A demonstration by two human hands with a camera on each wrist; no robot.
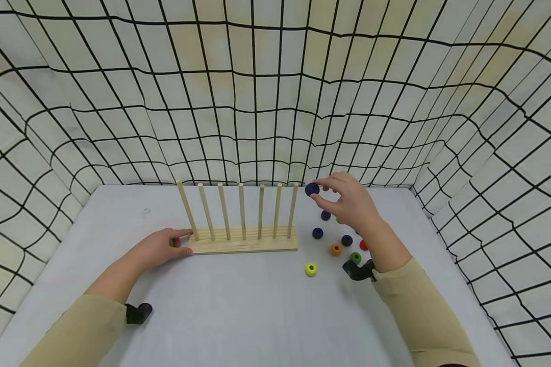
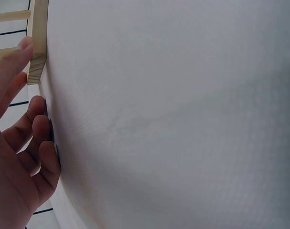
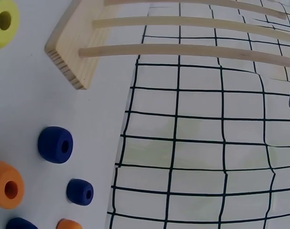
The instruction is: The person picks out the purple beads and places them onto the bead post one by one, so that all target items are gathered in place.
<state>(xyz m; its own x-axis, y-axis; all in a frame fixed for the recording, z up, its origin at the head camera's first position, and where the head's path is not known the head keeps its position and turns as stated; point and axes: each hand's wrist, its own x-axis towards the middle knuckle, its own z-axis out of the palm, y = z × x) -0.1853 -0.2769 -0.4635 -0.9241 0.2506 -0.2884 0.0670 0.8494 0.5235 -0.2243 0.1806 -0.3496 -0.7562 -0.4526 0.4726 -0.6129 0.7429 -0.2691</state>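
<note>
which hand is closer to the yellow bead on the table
Right. The right hand is raised above the loose beads, pinching a dark blue bead, behind and right of the yellow bead. The left hand rests at the peg rack's far left end.

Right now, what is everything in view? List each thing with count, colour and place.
peg rack: one, pale wood, seven upright pegs, mid table.
dark blue bead: one, pinched in the right hand beside the rightmost peg's top.
loose beads: three dark blue, one orange, one green, one yellow, one red partly hidden, right of the rack.
table: one, grey-white.
netted backdrop: cream with black grid, behind and at both sides.
left hand: rests on the rack's left end.
right hand: raised, holding the bead.
</note>
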